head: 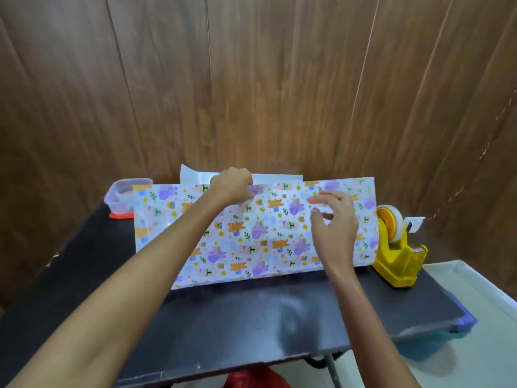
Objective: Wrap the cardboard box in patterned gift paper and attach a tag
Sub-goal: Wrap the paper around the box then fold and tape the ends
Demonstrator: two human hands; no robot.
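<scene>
L grip (232, 186) sits at the far top edge of the patterned gift paper (251, 236), knuckles up, fingers curled down & clamped on the sheet where it folds over. R grip (333, 217) is just to the right of it, a bit nearer to us, over the paper's upper face: fingers spread apart, lightly bent, thumb under the index. Blur there, so we can't tell if the tips touch the sheet; we see nothing held btw them.

The paper (white w/ purple, orange & green cartoon prints) runs under both grips and slopes down toward us until its near edge lies on the black desk (251, 317). It stands up in a box-like shape; the cardboard box itself is hidden beneath, so we can't say how it lies. Just beyond L grip a white strip (279, 177), the paper's plain underside, sticks up along the far edge.

Right of R grip, just beside the sheet's right end, stands a yellow tape dispenser (397, 256) w/ a tape roll (390, 222) on it. Left of L grip, at the sheet's far-left corner, sits a clear plastic container (126, 191) on a red lid (121, 215). Behind both grips: a wood-panel wall (251, 79). Nearest us, below the desk edge, part of sth red (251, 379) shows; can't tell what.
</scene>
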